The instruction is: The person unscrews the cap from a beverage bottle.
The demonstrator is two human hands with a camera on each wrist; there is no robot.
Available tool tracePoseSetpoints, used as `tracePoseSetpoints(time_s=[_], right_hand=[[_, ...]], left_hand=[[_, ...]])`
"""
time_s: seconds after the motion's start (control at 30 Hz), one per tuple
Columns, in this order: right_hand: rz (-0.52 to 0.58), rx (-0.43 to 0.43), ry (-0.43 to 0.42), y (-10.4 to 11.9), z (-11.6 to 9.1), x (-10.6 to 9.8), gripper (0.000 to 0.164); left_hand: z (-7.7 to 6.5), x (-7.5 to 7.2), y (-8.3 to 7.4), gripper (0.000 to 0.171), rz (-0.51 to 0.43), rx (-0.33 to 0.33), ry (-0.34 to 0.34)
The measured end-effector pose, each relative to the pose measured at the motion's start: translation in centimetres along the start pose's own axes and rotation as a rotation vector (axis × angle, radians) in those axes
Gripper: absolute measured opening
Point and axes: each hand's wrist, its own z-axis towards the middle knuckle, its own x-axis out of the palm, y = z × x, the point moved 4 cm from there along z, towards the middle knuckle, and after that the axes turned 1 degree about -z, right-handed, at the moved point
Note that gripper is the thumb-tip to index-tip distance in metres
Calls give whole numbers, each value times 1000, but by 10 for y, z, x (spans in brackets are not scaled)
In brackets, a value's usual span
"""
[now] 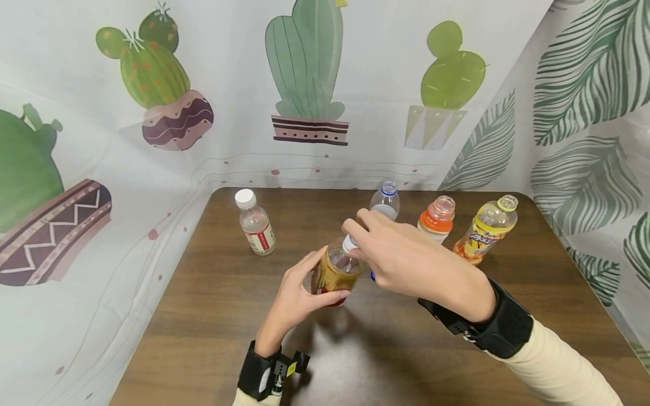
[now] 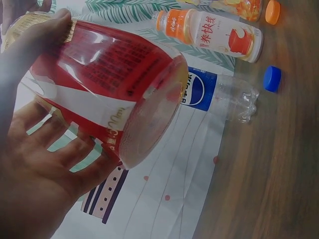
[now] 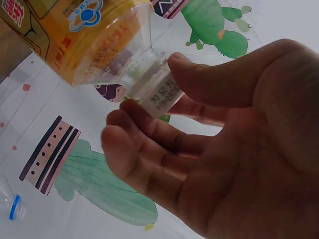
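Observation:
My left hand [image 1: 297, 290] grips a clear plastic bottle [image 1: 335, 275] with a gold and red label, thumb on one side and fingers on the other. The bottle is tilted, its neck toward my right hand [image 1: 406, 256]. In the right wrist view, the thumb and fingers pinch the white bottle cap [image 3: 158, 92], which sits on the neck and carries a printed date code. The left wrist view shows the bottle's round base [image 2: 152, 122] held above the table.
A white-capped bottle [image 1: 259, 231] stands at the left. Behind my right hand are uncapped bottles: one with a blue neck ring [image 1: 386, 203], an orange-necked one [image 1: 437, 217] and a yellow-labelled one [image 1: 484, 231]. A blue cap [image 2: 272, 78] and an orange cap [image 2: 272, 12] lie on the table.

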Motion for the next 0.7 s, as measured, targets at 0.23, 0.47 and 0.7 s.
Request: tracePoseSetpoints(time_s=[0.23, 0.47, 0.7], right_hand=[[34, -32, -22, -2, -1, 0, 24], [22, -13, -74, -3, 1, -2, 37], [3, 190, -173, -6, 5, -6, 47]], left_hand=[[1, 1, 0, 75, 3, 17, 6], [0, 2, 0, 76, 0, 17, -8], [2, 1, 1, 77, 4, 18, -18]])
